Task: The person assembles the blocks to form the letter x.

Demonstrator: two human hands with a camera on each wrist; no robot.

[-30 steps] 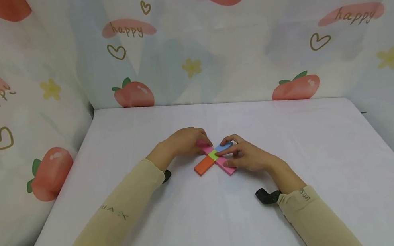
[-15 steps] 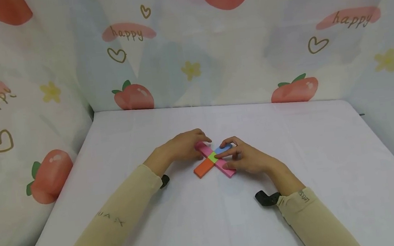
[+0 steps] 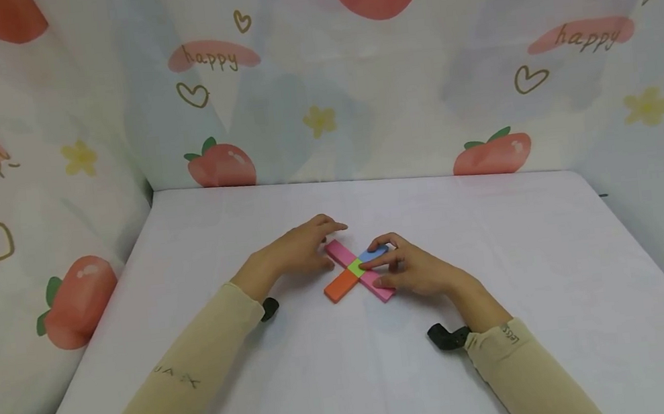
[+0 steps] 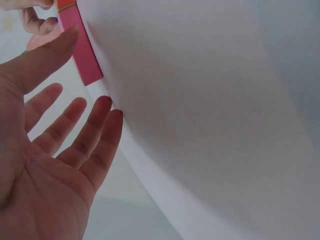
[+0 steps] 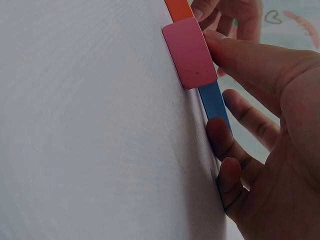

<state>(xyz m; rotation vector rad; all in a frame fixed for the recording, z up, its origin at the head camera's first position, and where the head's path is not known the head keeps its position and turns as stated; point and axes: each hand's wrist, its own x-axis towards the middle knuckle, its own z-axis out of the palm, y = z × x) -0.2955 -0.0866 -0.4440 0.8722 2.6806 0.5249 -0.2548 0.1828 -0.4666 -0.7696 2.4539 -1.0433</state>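
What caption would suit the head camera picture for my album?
Two hands, left hand and right hand, at a cross of coloured blocks on a white table.

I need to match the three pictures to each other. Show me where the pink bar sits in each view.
Head: pink bar lies mid-table, crossing the orange bar, between both hands.
Left wrist: upper left, its end beside the left hand's thumb.
Right wrist: top centre, with the right hand's thumb against its edge.
Shared landmark: the orange bar, at the top edge of both wrist views.
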